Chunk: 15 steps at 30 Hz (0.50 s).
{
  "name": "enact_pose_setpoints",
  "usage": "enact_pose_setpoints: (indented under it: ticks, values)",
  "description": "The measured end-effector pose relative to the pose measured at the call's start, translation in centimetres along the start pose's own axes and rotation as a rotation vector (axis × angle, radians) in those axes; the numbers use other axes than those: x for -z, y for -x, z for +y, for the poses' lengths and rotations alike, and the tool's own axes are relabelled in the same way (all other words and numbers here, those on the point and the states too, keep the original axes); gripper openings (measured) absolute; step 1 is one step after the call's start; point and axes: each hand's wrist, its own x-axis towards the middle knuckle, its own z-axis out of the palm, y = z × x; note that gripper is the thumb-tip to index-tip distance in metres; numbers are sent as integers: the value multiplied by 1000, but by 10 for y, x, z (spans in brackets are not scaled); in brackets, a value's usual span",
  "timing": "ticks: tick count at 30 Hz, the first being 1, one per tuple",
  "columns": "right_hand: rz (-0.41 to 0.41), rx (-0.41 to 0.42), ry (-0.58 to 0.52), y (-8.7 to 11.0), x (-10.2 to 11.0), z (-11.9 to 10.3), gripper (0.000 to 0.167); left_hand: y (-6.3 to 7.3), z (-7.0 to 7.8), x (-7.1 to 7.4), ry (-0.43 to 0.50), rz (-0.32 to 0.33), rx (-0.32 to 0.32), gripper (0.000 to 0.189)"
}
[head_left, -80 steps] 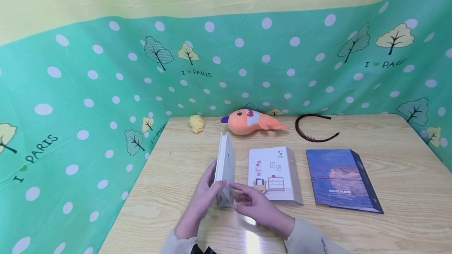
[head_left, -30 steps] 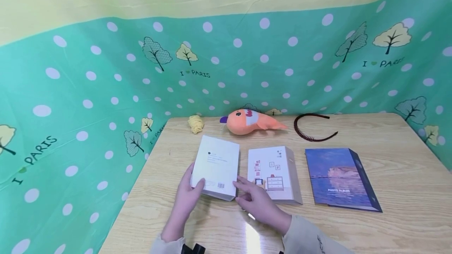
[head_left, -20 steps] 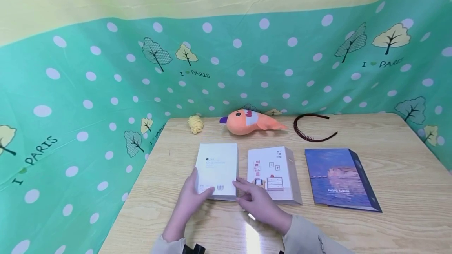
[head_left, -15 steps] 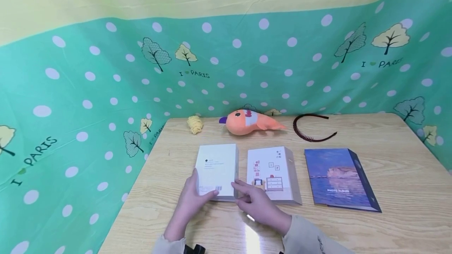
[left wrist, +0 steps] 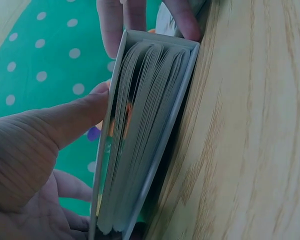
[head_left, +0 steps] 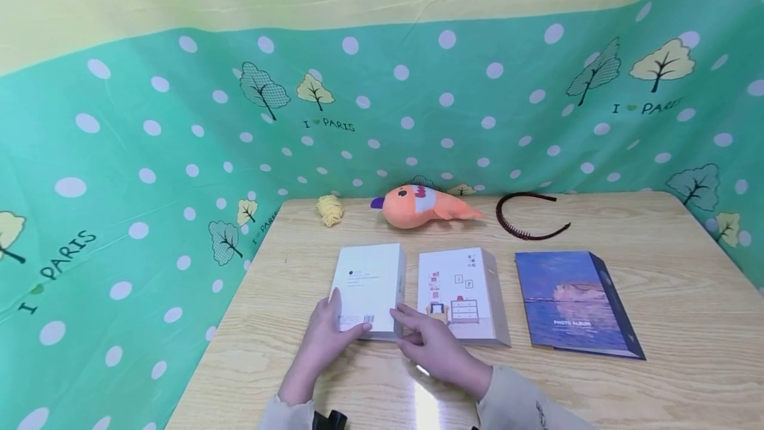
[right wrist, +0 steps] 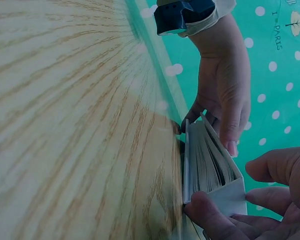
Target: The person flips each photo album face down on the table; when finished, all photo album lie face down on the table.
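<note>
A thick white photo album lies back cover up at the left of the row, small print and a barcode showing. Its left side appears slightly raised, and a dark gap shows beneath its lower cover in the left wrist view. My left hand grips the album's near left corner, thumb on the cover, other fingers at the left side and partly hidden. At the spine, my right hand touches the near right corner with its fingertips. The left wrist view shows the album's page bundles between its stiff covers.
Right of it lie a white album with a drawn room and a blue photo album. Along the back are a yellow yarn bundle, an orange plush bird and a dark toothed headband. A polka-dot cloth hangs behind.
The white album stood on edge earlier. It has turned back cover up and come down to the table, and its left side has just risen slightly. My right hand has barely moved.
</note>
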Motion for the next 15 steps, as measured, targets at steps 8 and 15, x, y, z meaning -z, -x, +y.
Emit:
enact_pose_setpoints:
  ticks: [8, 15]
  values:
    - [0, 2, 6, 1, -1, 2, 54, 0, -1, 0, -29, -6, 7, 105]
    - [1, -6, 28, 1, -2, 3, 53, 2, -1, 1, -40, -20, -29, 98]
